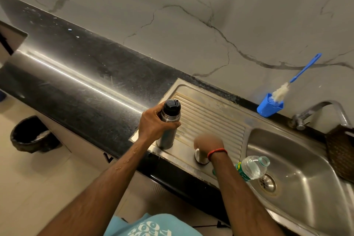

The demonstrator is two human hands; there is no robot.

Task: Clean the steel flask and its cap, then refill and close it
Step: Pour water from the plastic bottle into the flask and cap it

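Black granite counter is running under a marble-veined wall, with a steel drainboard set into it. Your left hand is wrapping its fingers around the steel flask, which is standing upright on the drainboard's near left corner, black stopper in place. Your right hand is blurring just over the steel cap on the drainboard's front edge; I cannot tell whether it is gripping. A plastic bottle is lying across the basin rim.
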